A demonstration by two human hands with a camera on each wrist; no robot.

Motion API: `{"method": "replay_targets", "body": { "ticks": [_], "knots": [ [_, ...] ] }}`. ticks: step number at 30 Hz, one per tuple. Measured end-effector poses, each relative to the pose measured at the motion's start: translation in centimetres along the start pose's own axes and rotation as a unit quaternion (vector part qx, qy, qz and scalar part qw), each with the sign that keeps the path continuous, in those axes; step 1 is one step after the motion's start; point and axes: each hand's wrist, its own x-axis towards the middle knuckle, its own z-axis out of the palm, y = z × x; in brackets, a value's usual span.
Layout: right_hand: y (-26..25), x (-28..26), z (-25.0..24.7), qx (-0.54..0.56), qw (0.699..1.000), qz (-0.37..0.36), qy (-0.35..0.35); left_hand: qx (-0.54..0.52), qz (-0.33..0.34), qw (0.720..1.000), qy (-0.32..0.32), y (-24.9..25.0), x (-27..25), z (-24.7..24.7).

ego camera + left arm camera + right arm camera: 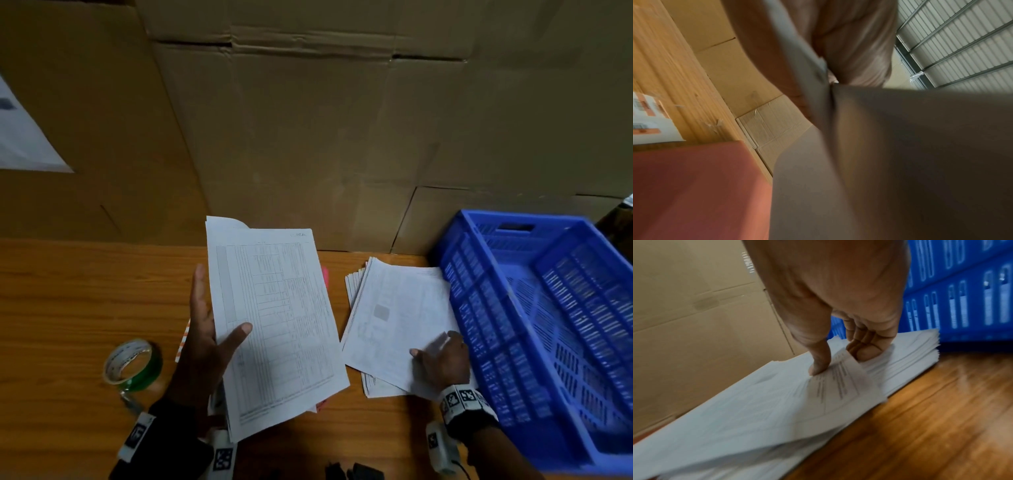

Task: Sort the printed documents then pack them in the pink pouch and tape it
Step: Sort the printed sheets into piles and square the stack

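My left hand (pixel 205 346) holds a bundle of printed table sheets (pixel 277 318) tilted above the table, thumb on the front and fingers behind. Under that bundle lies the pink pouch (pixel 325 277), of which only slivers show; the left wrist view shows it as a wide reddish surface (pixel 694 186). My right hand (pixel 443 359) is on a second paper stack (pixel 394 308) lying beside the crate. There the thumb (pixel 819 365) presses the top sheet (pixel 840 382) while the curled fingers hook under its raised corner, pinching it.
A green tape roll (pixel 133 365) stands on the wooden table (pixel 68 291) at the left. A blue slotted crate (pixel 548 325) fills the right side. Cardboard boxes (pixel 308 137) wall off the back. A white item with orange stripes (pixel 184 341) lies under my left hand.
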Motion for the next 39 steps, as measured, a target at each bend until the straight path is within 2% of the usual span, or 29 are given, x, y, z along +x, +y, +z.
{"method": "replay_targets", "body": {
  "ticks": [4, 7, 12, 13, 16, 18, 23, 28, 30, 33, 36, 39],
  "knots": [
    [1.0, 0.6, -1.1, 0.116, 0.991, 0.055, 0.028, 0.032, 0.011, 0.999, -0.001, 0.1, 0.1, 0.4],
    [1.2, 0.5, -1.8, 0.134, 0.989, 0.067, 0.017, 0.046, 0.019, 0.999, -0.011, -0.1, 0.3, 0.4],
    [1.1, -0.3, -2.5, 0.189, 0.977, 0.082, 0.062, 0.045, 0.02, 0.999, -0.02, -0.1, 0.6, 1.0],
    [1.2, -0.4, -2.6, 0.205, 0.974, 0.073, 0.062, 0.043, 0.02, 0.999, -0.021, -0.2, 0.6, 1.1],
    [1.7, 0.0, -2.6, 0.158, 0.986, 0.033, 0.048, 0.043, 0.016, 0.999, -0.022, -0.4, 0.8, 1.3],
    [1.8, 0.0, -2.7, 0.191, 0.978, 0.035, 0.07, 0.048, 0.011, 0.998, -0.026, -0.6, 0.9, 1.4],
    [1.7, -0.6, -3.4, 0.221, 0.969, -0.028, 0.11, 0.14, 0.0, 0.987, -0.077, -1.5, 0.9, 1.0],
    [-1.2, -2.2, -6.2, 0.293, 0.928, -0.073, 0.219, 0.152, -0.026, 0.985, -0.072, -1.9, 0.9, 1.0],
    [-2.7, -2.8, -7.2, 0.339, 0.906, -0.1, 0.231, 0.154, -0.032, 0.985, -0.067, -1.9, 0.9, 1.0],
    [-4.8, -3.3, -8.3, 0.474, 0.857, -0.138, 0.146, 0.143, -0.037, 0.987, -0.063, -1.6, 0.9, 1.3],
    [-6.9, -4.1, -8.5, 0.574, 0.809, -0.128, 0.022, 0.141, -0.042, 0.988, -0.054, -0.8, 0.9, 1.8],
    [-8.1, -4.9, -8.0, 0.587, 0.793, -0.14, -0.081, 0.122, -0.064, 0.989, -0.058, 0.3, 0.5, 2.2]
  ]
}}
